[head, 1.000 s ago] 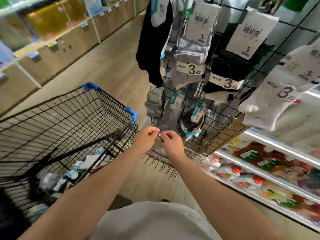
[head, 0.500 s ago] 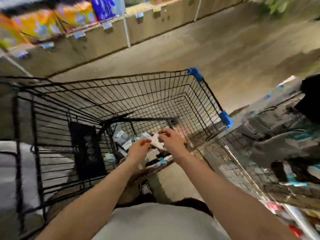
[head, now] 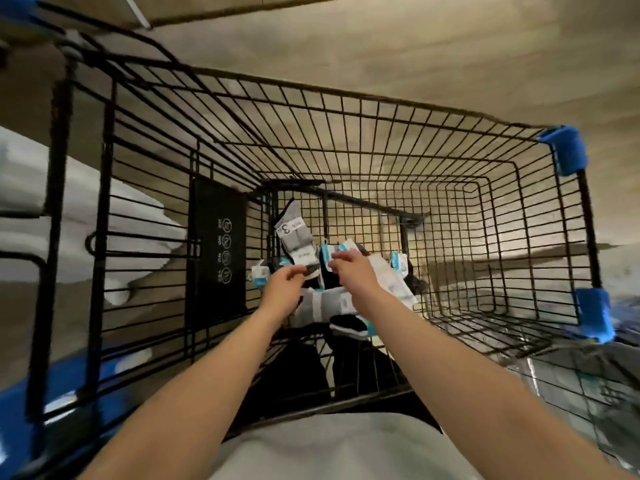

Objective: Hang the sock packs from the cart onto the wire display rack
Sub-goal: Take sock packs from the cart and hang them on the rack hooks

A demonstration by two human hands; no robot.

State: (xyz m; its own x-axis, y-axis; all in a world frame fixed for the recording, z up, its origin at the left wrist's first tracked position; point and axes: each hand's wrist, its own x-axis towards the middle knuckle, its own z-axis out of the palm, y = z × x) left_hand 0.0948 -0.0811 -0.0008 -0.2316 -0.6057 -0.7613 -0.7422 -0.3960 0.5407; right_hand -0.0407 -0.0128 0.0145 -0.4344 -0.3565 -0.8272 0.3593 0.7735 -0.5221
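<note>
The black wire cart (head: 381, 98) fills the view, seen from above. Several sock packs (head: 391, 282) lie in a heap on its bottom at the near end; a grey pack marked 3 (head: 292, 233) lies on top at the back. Both my hands are low in the cart over the heap. My left hand (head: 282, 292) and my right hand (head: 355, 275) have curled fingers and pinch the two sides of a black sock pack with a blue-white label (head: 323, 271) between them. The wire display rack (head: 571, 386) shows only as a grey blur at the lower right.
The cart has blue corner bumpers (head: 564, 150) on its right side and a black seat flap (head: 216, 251) at the left inside. Blurred white goods (head: 86, 220) lie beyond the cart's left wall. Wood-look floor lies beyond the far end.
A second ago both hands were at a hook low on the rack. The view has swung left and down to the cart, and both hands have dropped into it onto the sock heap.
</note>
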